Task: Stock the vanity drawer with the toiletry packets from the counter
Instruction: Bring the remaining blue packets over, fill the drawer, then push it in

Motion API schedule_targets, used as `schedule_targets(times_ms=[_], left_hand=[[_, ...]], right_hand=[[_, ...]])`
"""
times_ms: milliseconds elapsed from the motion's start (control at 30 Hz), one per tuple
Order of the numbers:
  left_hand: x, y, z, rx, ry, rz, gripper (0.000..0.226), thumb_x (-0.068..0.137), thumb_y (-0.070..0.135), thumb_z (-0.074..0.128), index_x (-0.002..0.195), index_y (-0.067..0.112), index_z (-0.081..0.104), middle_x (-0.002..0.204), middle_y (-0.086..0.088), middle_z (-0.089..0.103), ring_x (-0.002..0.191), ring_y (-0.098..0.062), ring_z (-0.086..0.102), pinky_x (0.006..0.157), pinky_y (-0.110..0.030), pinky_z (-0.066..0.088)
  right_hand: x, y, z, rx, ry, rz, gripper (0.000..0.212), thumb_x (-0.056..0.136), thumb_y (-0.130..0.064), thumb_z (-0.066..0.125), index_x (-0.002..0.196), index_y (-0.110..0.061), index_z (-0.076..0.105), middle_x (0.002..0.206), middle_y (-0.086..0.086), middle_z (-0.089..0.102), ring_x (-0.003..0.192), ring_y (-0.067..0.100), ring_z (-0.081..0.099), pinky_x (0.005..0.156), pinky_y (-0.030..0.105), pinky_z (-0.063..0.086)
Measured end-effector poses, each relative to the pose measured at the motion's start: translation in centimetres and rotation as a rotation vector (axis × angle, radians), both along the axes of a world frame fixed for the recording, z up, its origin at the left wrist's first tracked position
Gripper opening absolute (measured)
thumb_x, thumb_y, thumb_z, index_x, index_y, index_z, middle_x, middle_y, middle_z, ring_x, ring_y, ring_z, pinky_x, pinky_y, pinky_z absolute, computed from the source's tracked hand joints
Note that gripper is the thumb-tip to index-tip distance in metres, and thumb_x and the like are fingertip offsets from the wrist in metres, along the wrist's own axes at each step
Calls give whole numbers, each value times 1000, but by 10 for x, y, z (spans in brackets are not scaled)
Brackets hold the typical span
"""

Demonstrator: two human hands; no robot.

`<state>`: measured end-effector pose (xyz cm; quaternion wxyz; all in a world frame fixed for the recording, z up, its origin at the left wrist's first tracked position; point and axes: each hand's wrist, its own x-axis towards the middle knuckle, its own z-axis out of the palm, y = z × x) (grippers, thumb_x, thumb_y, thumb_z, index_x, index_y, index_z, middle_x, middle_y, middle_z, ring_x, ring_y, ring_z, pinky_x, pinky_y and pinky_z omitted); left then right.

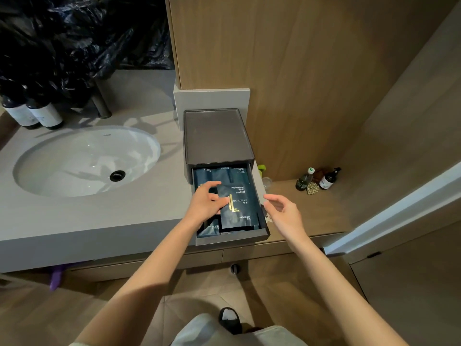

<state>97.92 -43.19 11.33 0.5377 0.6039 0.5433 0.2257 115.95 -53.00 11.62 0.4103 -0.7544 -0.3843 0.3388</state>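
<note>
1. Already well stocked, by the look of it: find the dark blue packets (214, 174) lying overlapped inside the open drawer (229, 239), with the top packet (240, 208) slanted across the front.
2. Expect thin, light, limp sachets, probably slick against one another; take hold by a flat edge or corner, or simply press down and slide flat.
3. See the left hand (205, 204) laid on the stack with fingers straight and thumb against the top packet's left edge, gripping nothing.
4. See the right hand (284, 213) hovering just beside the drawer's right wall, fingers loose, holding nothing.
5. Mind the grey counter (99, 221) carrying the drawer box (217, 136), the white sink (74, 161) to the left with two labelled bottles (32, 113) and a black plastic bag (74, 33) behind, and the lower wooden shelf (311, 216) to the right holding small bottles (329, 179).
</note>
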Motion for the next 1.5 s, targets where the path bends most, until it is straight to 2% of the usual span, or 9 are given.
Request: schedule_targets(times_ms=[133,333,433,533,800,1067,1233,1300,1500], left_hand=[[10,1,-14,90,142,-39,58,79,19,73,132,18,49,69,-1,56,69,-20,61,84,-46,55],[23,-10,-16,207,186,-48,56,77,22,76,128,17,53,74,4,56,65,-17,60,76,-41,57],[22,-19,-13,492,455,-104,59,77,36,74,129,24,49,103,2,58,89,-17,59,71,-34,51],[14,-20,-14,684,598,-224,64,77,44,71,133,25,48,127,0,49,112,-20,49,86,-35,46],[-7,-22,-21,675,808,-494,79,80,61,54,147,31,26,158,4,20,146,-25,15,115,-40,20],[-16,-24,-16,696,736,-508,73,86,60,45,149,31,22,160,-1,11,148,-26,4,119,-40,13],[-38,-42,-2,741,541,-367,61,87,55,50,140,25,45,142,-1,47,132,-23,40,107,-41,38],[-50,-50,2,770,527,-347,59,83,58,53,132,26,52,126,3,59,116,-19,50,95,-38,46],[-71,-69,-7,793,611,-503,45,78,57,60,114,28,64,102,10,67,91,-15,52,77,-30,45]], right_hand=[[2,-5,-10,-73,3,35,30,96,-18,53,124,-16,61,126,0,61,114,13,55,101,34,46],[-1,-6,-8,-87,28,67,32,96,-14,50,127,-12,57,117,1,64,109,8,57,94,24,45],[-2,-6,-7,-93,8,101,35,95,-9,52,130,-9,55,123,5,63,110,8,55,91,18,40],[-3,-5,-8,-98,-43,141,38,94,-10,54,132,-11,54,130,7,61,122,14,55,94,20,41],[-5,-5,-4,-122,-153,240,49,92,-1,54,140,-11,46,139,6,54,130,18,49,102,21,35],[-6,-8,1,-89,-207,284,50,95,-12,54,143,-18,42,142,1,51,130,18,49,103,26,38],[-5,-22,12,10,-481,467,49,94,-31,56,140,-30,43,142,-10,50,128,12,45,109,38,38],[-5,-28,14,42,-582,545,47,92,-36,57,138,-33,45,138,-12,52,125,9,42,102,32,42],[-12,-35,2,95,-916,721,39,90,-39,60,128,-32,56,114,-12,66,99,11,44,79,23,29]])
